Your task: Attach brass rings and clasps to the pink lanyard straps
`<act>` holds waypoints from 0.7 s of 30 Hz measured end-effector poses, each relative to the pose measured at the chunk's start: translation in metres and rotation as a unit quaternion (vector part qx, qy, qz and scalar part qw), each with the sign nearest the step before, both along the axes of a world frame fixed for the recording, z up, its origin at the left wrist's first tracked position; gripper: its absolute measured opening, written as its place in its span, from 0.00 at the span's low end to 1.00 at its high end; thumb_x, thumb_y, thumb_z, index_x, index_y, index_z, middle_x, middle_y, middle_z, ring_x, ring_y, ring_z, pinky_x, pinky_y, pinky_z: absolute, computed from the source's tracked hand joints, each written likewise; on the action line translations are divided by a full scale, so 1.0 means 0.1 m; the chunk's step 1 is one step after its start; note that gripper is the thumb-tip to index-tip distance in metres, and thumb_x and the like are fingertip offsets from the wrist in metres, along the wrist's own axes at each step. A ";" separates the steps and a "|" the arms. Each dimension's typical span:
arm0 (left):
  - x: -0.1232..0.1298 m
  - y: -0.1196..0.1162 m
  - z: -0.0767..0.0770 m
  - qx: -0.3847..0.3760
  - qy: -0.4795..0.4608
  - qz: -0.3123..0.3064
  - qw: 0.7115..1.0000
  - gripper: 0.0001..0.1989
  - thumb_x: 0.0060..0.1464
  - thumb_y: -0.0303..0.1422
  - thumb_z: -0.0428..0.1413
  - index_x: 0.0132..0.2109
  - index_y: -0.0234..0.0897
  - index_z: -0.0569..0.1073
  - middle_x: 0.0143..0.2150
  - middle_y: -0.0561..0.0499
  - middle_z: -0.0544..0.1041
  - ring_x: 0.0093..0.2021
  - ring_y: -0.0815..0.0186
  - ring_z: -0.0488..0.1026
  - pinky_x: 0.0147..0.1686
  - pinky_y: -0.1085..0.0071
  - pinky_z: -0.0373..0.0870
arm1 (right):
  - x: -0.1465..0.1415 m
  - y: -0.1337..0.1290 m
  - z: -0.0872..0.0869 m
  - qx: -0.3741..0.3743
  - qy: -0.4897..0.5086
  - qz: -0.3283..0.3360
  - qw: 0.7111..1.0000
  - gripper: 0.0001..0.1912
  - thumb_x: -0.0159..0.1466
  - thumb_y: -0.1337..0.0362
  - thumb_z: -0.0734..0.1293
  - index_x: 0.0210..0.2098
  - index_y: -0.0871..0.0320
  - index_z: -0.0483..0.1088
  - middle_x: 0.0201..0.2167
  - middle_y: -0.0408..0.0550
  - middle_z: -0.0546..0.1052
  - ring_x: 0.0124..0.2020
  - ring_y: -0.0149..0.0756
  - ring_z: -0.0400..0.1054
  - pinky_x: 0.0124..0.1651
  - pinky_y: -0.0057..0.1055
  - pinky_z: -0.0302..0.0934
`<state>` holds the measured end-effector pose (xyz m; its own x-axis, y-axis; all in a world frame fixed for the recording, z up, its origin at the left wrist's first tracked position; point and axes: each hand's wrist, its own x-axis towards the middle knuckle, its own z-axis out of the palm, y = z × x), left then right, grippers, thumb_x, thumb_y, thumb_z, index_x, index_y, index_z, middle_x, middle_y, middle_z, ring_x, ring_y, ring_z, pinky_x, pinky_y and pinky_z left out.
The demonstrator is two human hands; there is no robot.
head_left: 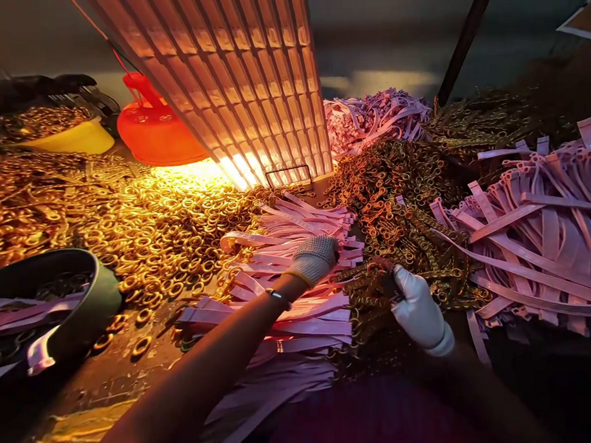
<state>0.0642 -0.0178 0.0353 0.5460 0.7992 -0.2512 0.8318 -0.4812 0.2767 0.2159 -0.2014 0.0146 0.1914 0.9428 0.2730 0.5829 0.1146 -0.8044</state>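
Note:
My left hand (315, 258), in a dotted knit glove, reaches over a bundle of pink straps (313, 308). Its fingers curl down at the straps' right ends, and what lies in them is hidden. My right hand (419, 311), in a white glove, is at the near side of a heap of brass-coloured metal clasps (402, 211). Thumb and fingers are closed there around something dark that I cannot make out among the metal pieces.
A lit orange lamp (159, 132) hangs beside a ribbed panel (232, 75). Loose brass rings (165, 232) cover the left. There is a dark green tub (107, 296) at left and a yellow bowl (86, 137) behind. More pink straps (543, 239) are piled at right.

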 end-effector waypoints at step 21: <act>-1.01 -1.37 0.41 -0.254 -0.461 0.252 0.812 0.13 0.55 0.42 0.58 0.29 0.38 0.68 0.23 0.57 0.62 0.22 0.73 0.56 0.21 0.77 0.55 | -0.79 0.13 0.52 0.001 -0.428 0.165 0.888 0.07 0.64 0.69 0.62 0.40 0.59 0.71 0.34 0.54 0.76 0.31 0.41 0.68 0.29 0.34 0.49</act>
<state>-0.0373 -0.1548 0.0763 0.3248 0.9008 -0.2883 0.2133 0.2272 0.9502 0.1367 -0.1886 0.0670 -0.3744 0.9085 0.1859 0.9155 0.3940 -0.0817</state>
